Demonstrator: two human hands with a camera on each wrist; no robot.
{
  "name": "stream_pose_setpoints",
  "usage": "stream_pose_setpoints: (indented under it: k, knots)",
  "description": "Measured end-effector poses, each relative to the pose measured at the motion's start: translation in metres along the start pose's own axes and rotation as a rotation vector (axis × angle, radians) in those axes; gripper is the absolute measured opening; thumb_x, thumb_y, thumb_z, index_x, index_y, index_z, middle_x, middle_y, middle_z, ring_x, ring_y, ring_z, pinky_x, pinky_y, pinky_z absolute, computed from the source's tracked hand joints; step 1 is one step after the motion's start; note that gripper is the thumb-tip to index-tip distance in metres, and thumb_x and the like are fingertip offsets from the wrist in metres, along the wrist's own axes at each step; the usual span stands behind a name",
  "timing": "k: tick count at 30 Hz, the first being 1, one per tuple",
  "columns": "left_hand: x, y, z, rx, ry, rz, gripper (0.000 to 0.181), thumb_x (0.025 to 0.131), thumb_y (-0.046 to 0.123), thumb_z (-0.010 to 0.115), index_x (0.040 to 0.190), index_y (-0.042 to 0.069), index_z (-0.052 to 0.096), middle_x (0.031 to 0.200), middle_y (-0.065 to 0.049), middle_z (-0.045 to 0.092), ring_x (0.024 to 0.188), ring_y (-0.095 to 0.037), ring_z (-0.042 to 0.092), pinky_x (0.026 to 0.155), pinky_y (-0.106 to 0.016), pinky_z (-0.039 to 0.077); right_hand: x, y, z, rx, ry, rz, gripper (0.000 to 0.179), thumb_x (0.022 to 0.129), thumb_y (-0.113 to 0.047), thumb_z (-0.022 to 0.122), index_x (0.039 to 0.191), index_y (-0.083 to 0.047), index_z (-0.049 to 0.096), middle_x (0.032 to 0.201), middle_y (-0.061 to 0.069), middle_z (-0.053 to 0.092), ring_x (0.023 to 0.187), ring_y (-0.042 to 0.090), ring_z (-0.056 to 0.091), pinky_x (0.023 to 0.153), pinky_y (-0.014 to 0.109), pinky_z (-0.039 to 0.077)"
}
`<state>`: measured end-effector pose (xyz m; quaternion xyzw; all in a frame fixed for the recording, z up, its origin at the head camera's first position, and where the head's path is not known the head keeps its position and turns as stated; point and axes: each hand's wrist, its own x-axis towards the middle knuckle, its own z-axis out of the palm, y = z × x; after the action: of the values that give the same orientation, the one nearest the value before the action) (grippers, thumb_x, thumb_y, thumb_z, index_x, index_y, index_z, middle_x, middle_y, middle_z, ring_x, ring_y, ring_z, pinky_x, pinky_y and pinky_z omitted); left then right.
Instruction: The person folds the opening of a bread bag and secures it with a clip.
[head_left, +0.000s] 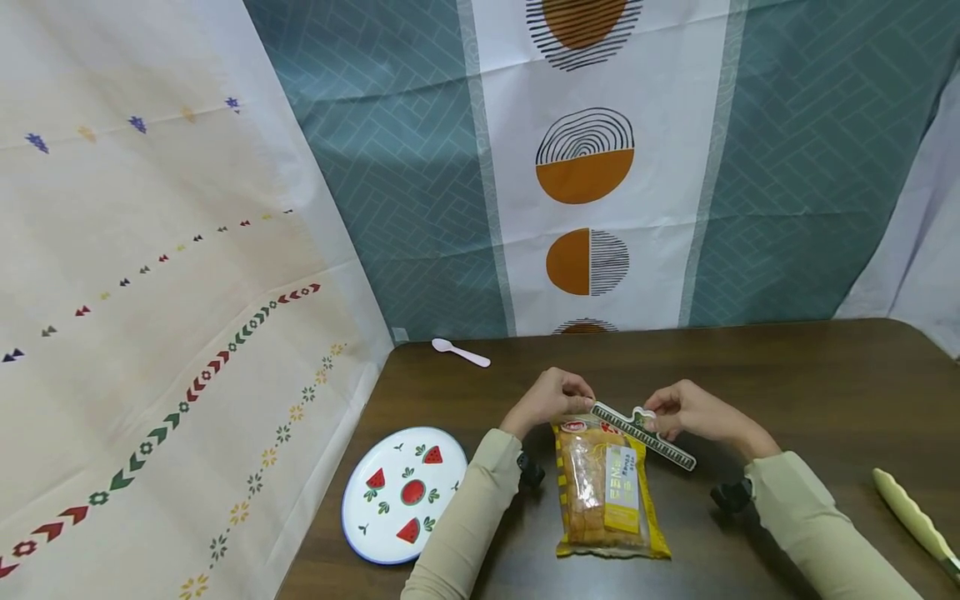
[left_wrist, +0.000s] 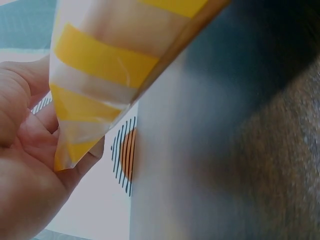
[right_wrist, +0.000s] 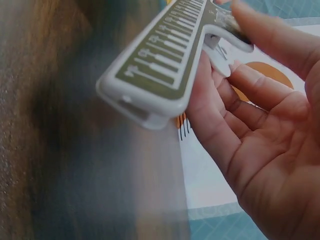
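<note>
A clear and yellow bag of bread (head_left: 585,492) lies on the table with its top edge toward the far side. My left hand (head_left: 551,397) holds the bag's top left corner, and in the left wrist view the yellow-striped corner (left_wrist: 95,100) rests against the fingers. My right hand (head_left: 686,410) pinches the handle of a long white and green bag clip (head_left: 675,454), which slants across the bag's top. One clip end comes close to my left fingertips. In the right wrist view the clip (right_wrist: 160,60) has a ruler-like pattern; whether its jaws grip the bag is hidden.
To the left stands a white plate (head_left: 390,533) with watermelon drawings, partly behind my left sleeve. A pale pink spoon (head_left: 461,352) lies near the table's far edge. At the right lies a long cream-coloured tool (head_left: 911,512) with a wavy edge. Patterned cloths hang behind and left.
</note>
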<state>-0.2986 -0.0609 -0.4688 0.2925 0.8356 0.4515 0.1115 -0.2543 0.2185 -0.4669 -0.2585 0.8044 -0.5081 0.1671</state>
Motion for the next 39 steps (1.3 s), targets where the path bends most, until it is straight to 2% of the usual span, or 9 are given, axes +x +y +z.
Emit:
stream_pose_setpoints:
  k: [6, 12, 17, 25, 33, 39]
  knots:
    - [0.0, 0.0, 0.0, -0.017, -0.003, -0.012, 0.006, 0.093, 0.007, 0.073, 0.093, 0.002, 0.076, 0.083, -0.001, 0.073, 0.07, -0.008, 0.06, 0.069, -0.022, 0.05, -0.001, -0.001, 0.0, -0.015, -0.005, -0.051, 0.017, 0.092, -0.006, 0.072, 0.101, 0.008, 0.07, 0.081, 0.009, 0.069, 0.062, 0.018, 0.061, 0.058, 0.035, 0.056]
    - [-0.002, -0.001, 0.0, -0.033, -0.007, -0.038, 0.008, 0.093, 0.009, 0.073, 0.096, 0.002, 0.077, 0.088, -0.003, 0.074, 0.075, -0.009, 0.061, 0.074, -0.023, 0.051, -0.003, 0.004, 0.002, 0.004, 0.001, -0.082, 0.014, 0.093, -0.004, 0.07, 0.101, 0.008, 0.069, 0.083, 0.009, 0.069, 0.063, 0.02, 0.062, 0.059, 0.036, 0.056]
    - [-0.006, 0.0, -0.002, -0.037, -0.007, -0.061, 0.01, 0.094, 0.011, 0.073, 0.1, 0.003, 0.077, 0.092, -0.002, 0.074, 0.079, -0.01, 0.062, 0.078, -0.024, 0.052, -0.004, 0.006, 0.003, -0.007, 0.012, -0.079, 0.014, 0.094, -0.005, 0.07, 0.101, 0.007, 0.07, 0.082, 0.006, 0.069, 0.063, 0.019, 0.062, 0.06, 0.037, 0.056]
    - [-0.009, -0.005, -0.005, -0.023, -0.001, -0.027, 0.01, 0.095, 0.009, 0.072, 0.099, 0.001, 0.076, 0.089, -0.002, 0.073, 0.075, -0.006, 0.062, 0.07, -0.022, 0.051, -0.005, 0.003, 0.002, 0.005, 0.015, -0.112, 0.012, 0.095, -0.002, 0.067, 0.1, 0.008, 0.07, 0.079, 0.005, 0.069, 0.063, 0.018, 0.063, 0.059, 0.038, 0.057]
    - [-0.016, -0.009, -0.007, -0.036, -0.011, -0.072, 0.014, 0.097, 0.015, 0.07, 0.102, 0.003, 0.076, 0.092, 0.0, 0.073, 0.079, -0.007, 0.061, 0.073, -0.023, 0.051, -0.006, 0.002, 0.002, 0.002, 0.008, -0.092, 0.014, 0.095, -0.003, 0.067, 0.103, 0.008, 0.07, 0.082, 0.007, 0.068, 0.065, 0.019, 0.062, 0.061, 0.038, 0.057]
    - [-0.021, -0.013, -0.012, -0.033, 0.007, -0.094, 0.015, 0.097, 0.015, 0.07, 0.104, 0.003, 0.075, 0.097, 0.0, 0.071, 0.084, -0.009, 0.058, 0.075, -0.025, 0.05, -0.005, -0.001, 0.0, -0.007, 0.007, -0.104, 0.014, 0.095, -0.002, 0.067, 0.103, 0.009, 0.07, 0.082, 0.008, 0.069, 0.065, 0.019, 0.062, 0.06, 0.037, 0.056]
